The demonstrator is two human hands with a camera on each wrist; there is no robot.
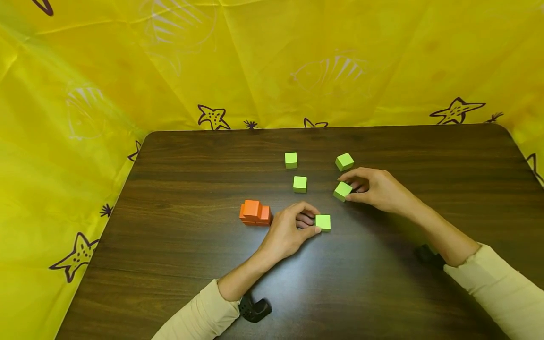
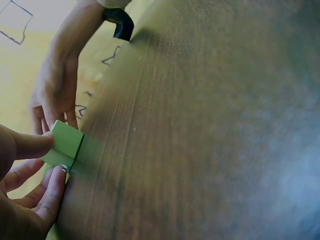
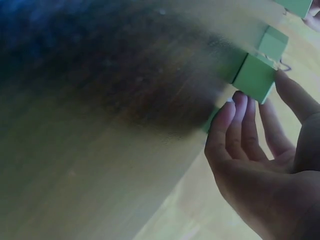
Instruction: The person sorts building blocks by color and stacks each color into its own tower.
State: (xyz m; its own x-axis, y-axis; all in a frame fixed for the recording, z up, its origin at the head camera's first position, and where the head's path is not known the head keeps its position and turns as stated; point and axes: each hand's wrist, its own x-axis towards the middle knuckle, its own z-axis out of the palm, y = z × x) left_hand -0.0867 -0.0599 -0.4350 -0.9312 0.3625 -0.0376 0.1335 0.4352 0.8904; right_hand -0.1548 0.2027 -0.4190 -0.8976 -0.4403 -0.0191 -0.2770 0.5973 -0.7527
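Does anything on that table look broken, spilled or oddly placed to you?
Nothing looks broken or spilled. One loose green cube, just beyond the right hand, looks slightly odd: it sits turned at an angle, while the two loose green cubes to its left sit roughly square to the table.

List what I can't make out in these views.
Head view: the far side of the orange block stack, hidden by its own near faces.
Head view: the full shape of the right wrist's black device, dim and partly covered by the right forearm.
Left wrist view: the rest of the left hand, cut off by the left edge.
Right wrist view: the green cube in the upper corner, cut off by the top edge.
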